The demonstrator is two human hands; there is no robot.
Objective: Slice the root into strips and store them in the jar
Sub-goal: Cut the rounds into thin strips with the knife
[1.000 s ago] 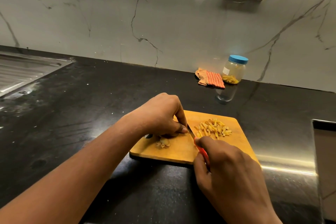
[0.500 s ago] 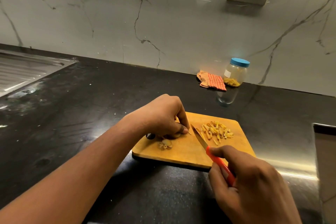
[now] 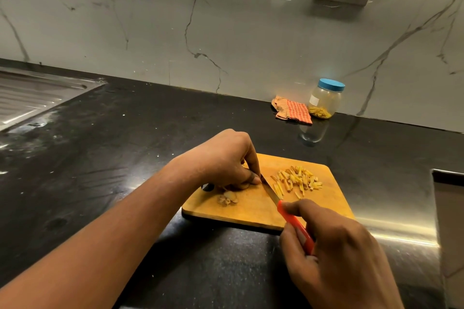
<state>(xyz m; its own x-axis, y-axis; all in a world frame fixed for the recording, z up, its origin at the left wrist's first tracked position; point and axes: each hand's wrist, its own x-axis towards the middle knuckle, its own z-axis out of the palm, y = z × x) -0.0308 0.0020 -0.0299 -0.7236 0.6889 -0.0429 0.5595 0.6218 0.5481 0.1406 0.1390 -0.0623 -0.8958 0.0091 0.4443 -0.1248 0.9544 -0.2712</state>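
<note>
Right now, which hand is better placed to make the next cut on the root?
The right hand: it grips the knife by its red handle, blade beside the root piece. The left hand is pressing that piece onto the cutting board.

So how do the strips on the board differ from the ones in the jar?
The board strips lie loose and spread out on the open board; the jar strips sit heaped at the bottom of the jar, which is closed with a blue lid. The board strips lie right beside the knife; the jar strips stand far back against the wall, next to a cloth. Both are yellowish.
</note>
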